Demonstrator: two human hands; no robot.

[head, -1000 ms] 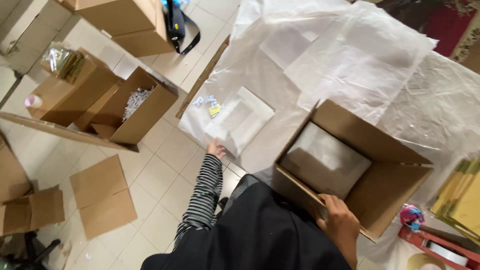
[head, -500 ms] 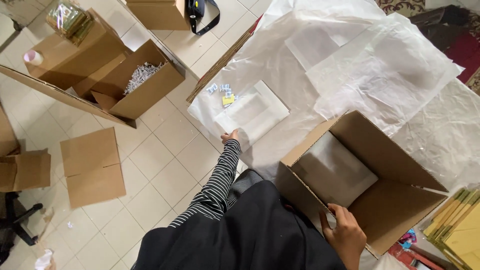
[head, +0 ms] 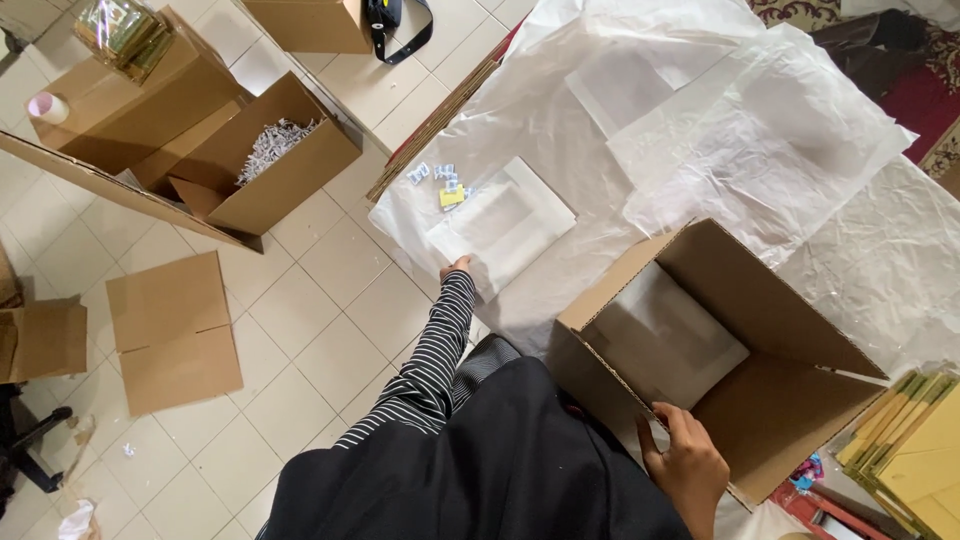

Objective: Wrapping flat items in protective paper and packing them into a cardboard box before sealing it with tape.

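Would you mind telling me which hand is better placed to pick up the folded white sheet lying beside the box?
Probably the left hand: its fingertips lie at the edge of the white sheet. The right hand grips the near wall of the box, farther from the sheet.

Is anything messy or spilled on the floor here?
A bit messy, nothing spilled. Flat cardboard pieces lie loose on the tiles, and a crumpled white scrap sits near the corner. The shredded paper is inside its box.
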